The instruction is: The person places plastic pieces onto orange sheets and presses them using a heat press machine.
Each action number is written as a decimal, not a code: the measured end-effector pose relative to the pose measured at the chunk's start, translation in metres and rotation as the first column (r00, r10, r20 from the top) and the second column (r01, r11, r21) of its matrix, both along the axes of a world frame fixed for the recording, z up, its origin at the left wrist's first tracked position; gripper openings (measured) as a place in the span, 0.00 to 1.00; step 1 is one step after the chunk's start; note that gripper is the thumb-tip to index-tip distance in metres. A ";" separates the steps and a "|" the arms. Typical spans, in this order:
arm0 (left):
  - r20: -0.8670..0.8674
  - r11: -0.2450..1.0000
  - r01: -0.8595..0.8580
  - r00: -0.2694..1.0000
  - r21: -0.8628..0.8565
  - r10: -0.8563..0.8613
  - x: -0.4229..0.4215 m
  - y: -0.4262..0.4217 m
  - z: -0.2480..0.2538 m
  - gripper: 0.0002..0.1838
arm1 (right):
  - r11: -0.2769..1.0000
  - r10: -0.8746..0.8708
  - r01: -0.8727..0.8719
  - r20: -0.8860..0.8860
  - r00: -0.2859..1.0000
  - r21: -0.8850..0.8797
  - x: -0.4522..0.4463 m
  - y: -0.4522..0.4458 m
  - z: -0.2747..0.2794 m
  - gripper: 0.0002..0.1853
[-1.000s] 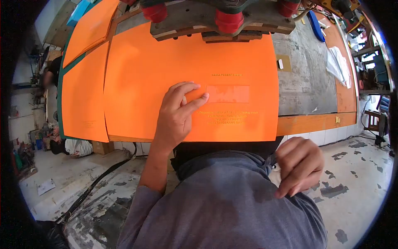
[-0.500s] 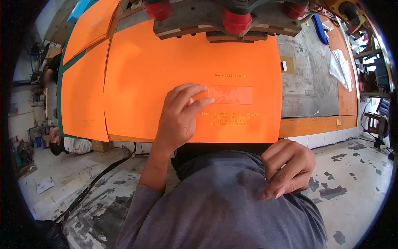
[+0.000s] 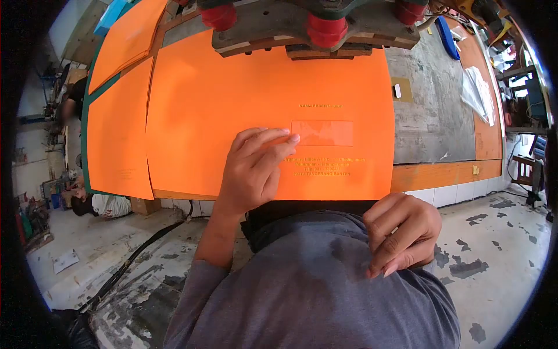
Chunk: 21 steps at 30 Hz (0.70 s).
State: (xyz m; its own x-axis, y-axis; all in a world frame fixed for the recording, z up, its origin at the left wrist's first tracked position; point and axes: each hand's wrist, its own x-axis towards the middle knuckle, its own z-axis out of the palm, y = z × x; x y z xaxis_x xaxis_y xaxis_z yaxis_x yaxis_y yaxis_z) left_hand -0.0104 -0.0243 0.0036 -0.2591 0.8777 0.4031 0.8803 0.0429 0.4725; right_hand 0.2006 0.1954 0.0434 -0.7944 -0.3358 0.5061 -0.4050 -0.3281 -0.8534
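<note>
A print workshop: a heavy metal machine head (image 3: 267, 39) overhangs a gold-lettered orange sheet (image 3: 197, 110); the floor (image 3: 491, 244) is paint-chipped.

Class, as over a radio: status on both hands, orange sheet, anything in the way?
Left hand: at left edge of rectangular panel. Right hand: loosely curled by shirt. Orange sheet: lying on table. Machine head hides part of its far edge.

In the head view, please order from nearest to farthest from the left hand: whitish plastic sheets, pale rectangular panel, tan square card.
1. Pale rectangular panel, just right of the left hand.
2. Tan square card, beyond the orange paper sheet.
3. Whitish plastic sheets, farthest right.
</note>
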 end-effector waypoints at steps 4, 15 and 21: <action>-0.034 0.999 0.015 0.999 0.044 -0.014 -0.002 -0.005 -0.005 0.22 | 1.000 -0.016 0.016 0.008 1.000 -0.007 0.001 -0.001 -0.001 0.10; -0.009 0.999 0.019 1.000 0.034 -0.019 -0.004 -0.001 -0.010 0.22 | 1.000 -0.020 0.020 0.008 1.000 -0.012 0.002 -0.002 -0.003 0.10; 0.075 0.993 0.090 0.993 0.078 -0.096 -0.004 -0.008 -0.012 0.18 | 0.999 -0.026 0.026 0.008 1.000 -0.020 0.001 -0.003 -0.004 0.10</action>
State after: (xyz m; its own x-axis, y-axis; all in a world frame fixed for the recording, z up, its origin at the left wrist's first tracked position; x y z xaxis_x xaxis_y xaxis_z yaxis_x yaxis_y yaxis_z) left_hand -0.0147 -0.0323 -0.0084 -0.2114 0.8678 0.4496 0.8389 -0.0750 0.5390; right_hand 0.2019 0.1925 0.0395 -0.8067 -0.3048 0.5062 -0.4067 -0.3351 -0.8499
